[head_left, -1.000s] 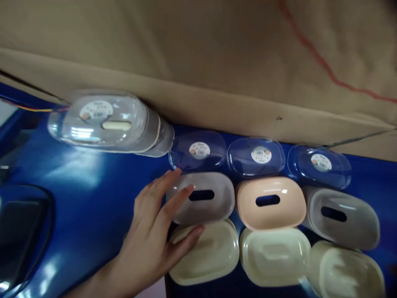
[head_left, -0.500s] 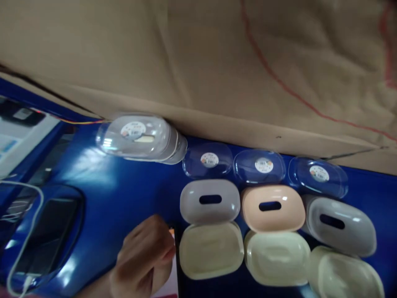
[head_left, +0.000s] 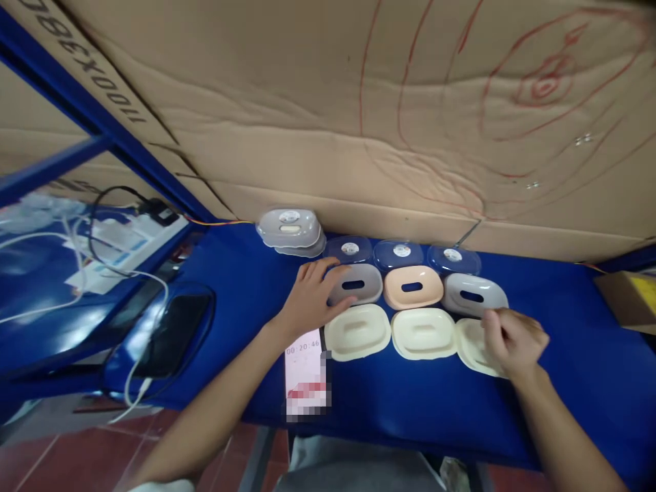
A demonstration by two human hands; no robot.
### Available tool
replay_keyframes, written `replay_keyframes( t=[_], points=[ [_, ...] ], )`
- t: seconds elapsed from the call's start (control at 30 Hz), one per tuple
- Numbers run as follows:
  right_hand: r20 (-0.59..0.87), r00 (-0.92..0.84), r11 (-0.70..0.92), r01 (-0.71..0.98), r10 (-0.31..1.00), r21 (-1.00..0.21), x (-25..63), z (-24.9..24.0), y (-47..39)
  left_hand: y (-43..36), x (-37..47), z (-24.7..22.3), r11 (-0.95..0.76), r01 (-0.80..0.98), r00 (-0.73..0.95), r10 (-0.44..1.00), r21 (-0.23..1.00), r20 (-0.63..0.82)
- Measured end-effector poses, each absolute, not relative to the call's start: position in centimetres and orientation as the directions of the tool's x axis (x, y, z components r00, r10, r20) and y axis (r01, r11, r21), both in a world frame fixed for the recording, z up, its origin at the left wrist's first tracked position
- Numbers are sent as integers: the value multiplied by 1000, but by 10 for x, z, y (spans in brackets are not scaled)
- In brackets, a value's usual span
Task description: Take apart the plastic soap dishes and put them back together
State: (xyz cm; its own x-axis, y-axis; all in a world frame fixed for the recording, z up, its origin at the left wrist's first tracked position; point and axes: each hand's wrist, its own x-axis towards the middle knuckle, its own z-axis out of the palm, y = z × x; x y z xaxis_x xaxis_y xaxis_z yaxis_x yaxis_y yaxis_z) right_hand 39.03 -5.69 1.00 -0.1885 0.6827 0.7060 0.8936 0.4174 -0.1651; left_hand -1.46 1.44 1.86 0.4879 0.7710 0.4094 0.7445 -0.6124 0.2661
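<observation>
My left hand is open, thumb and fingers spread around the left end of a grey oval soap-dish tray with a slot; whether it touches is unclear. My right hand is closed in a fist over the rightmost cream soap-dish base, partly hiding it. Nothing shows in the fist. A peach slotted tray and another grey one continue the middle row. Two more cream bases, the left and the middle, lie in front. Behind are clear labelled lids, left, middle and right.
Stacked lidded soap dishes stand at the back left against the cardboard wall. A lit phone lies by my left forearm. Farther left are a dark phone, cables and a power strip. A cardboard box sits at right.
The view has drawn back and shifted. The left hand, a fist beside the trays before, is now spread at the left grey tray. My right hand has come into view.
</observation>
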Motion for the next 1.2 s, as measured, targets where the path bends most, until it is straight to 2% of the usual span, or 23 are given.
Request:
replay_keyframes(
  t=[0.17,0.3,0.4,0.47,0.6,0.73,1.0,1.2],
  points=[
    [678,-351,600,783,645,-165,362,18,-63,16,-13,6,-591,759,539,806,275,243],
    [581,-493,703,680,648,-206,324,31,-78,17,-14,1,-553,781,531,833,290,156],
    [476,-640,789,566,603,-239,290,30,-93,17,-15,1,-543,781,531,837,309,131],
    [433,-681,804,539,591,-250,271,20,-101,17,-17,2,-543,773,517,839,328,170],
    [287,-677,735,635,677,-237,250,-3,-103,13,-20,10,-523,753,448,852,398,271],
    [236,-635,676,709,735,-200,246,-10,-90,7,-20,18,-529,736,452,849,423,274],
    [353,-519,622,710,779,-329,271,11,-71,3,-13,9,-574,743,544,818,345,190],
    [348,-531,635,655,772,-409,272,12,-67,5,-15,9,-529,758,537,838,383,96]
  ],
)
